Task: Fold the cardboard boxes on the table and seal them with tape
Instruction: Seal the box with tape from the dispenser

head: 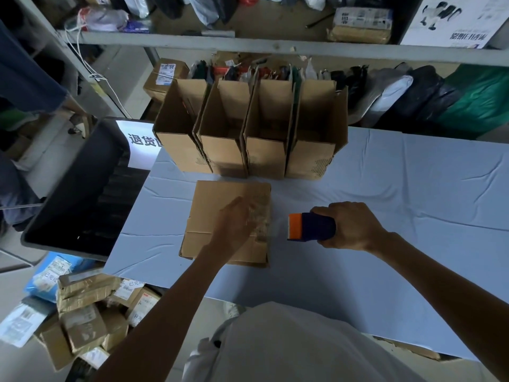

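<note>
Sealing step in hand on cardboard box (209,208), flat on table (385,188). Gripped tape dispenser (308,226) in right hand (351,226), just beside box. Pressed left hand (234,224), blurred, seemingly flat-fingered, onto tape strip (261,216). Next: probably sever tape, smooth end. Noted 4 open boxes (223,150) behind.

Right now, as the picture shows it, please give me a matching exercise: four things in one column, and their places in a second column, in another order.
Things
1. tape dispenser
2. closed box
3. open boxes
4. black bin

Places
a. beside the left end of the table
b. gripped in the right hand
c. under the left hand
d. standing in a row at the table's far edge

Pairs: 1-b, 2-c, 3-d, 4-a
</note>
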Motion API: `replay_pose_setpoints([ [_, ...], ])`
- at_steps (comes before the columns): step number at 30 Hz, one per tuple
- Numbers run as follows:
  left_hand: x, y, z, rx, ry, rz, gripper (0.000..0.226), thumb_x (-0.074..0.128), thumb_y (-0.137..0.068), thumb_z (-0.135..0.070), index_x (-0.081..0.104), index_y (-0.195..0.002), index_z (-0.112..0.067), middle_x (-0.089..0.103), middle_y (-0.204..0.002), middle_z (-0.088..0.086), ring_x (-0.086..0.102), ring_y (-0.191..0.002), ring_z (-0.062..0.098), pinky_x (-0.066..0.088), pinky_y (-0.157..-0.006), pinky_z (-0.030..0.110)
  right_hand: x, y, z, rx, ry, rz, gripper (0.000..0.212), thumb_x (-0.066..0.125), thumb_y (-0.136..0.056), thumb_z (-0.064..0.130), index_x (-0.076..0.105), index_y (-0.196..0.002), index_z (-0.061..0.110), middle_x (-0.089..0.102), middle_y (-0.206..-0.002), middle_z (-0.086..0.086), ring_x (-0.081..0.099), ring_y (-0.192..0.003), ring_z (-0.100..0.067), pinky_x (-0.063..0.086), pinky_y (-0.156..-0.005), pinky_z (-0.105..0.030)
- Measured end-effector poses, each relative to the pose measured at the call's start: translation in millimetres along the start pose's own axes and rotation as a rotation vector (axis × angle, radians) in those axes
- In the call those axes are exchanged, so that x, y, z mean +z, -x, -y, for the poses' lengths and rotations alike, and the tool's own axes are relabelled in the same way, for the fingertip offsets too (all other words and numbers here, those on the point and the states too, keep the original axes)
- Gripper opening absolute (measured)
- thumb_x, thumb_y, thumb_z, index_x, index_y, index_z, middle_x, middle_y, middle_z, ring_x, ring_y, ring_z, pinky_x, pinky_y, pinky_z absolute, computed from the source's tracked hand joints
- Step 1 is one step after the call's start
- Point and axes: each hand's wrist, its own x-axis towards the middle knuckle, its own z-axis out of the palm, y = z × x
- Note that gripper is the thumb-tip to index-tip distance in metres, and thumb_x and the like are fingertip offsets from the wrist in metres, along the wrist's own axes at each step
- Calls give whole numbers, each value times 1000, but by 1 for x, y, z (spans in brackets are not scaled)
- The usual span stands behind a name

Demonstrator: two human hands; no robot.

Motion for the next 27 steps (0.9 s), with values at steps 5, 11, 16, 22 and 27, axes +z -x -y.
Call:
replay_pose_setpoints([
  [5,14,0,4,36,167,144,13,66,-86,-16,68,-98,-21,65,-85,-10,60,-77,7,49,-73,20,-1,-11,10,-5,13,65,43,72,-65,41,59,-105,30,65,-84,11,58,-75,-9,36,-59,-20],
  [11,19,-3,6,3,152,181,19,69,-82,-13,69,-98,-24,61,-86,-11,57,-78,5,51,-77,26,6,-32,47,30,166,156,34,66,-73,32,58,-104,19,65,-93,-2,62,-80,-20,39,-63,-25],
  [16,21,-2,9,-10,146,162,22,72,-78,-12,69,-97,-23,56,-81,-14,52,-73,3,41,-69,16,-4,-48,75,-31,310,156,19,62,-81,22,58,-98,14,63,-97,-4,62,-86,-21,34,-69,-28],
  [22,17,-6,7,-10,222,122,21,70,-76,-5,68,-89,-20,53,-71,-15,47,-64,-2,41,-67,20,-14,-49,77,-121,425,169,24,74,-71,9,67,-94,15,69,-90,-6,67,-82,-24,47,-70,-29],
  [27,13,-5,8,38,161,193,20,64,-86,-14,66,-99,-29,60,-86,-13,56,-75,1,45,-69,16,-22,-33,40,46,343,142,38,68,-77,33,54,-109,17,63,-103,-3,62,-91,-20,38,-72,-29],
])
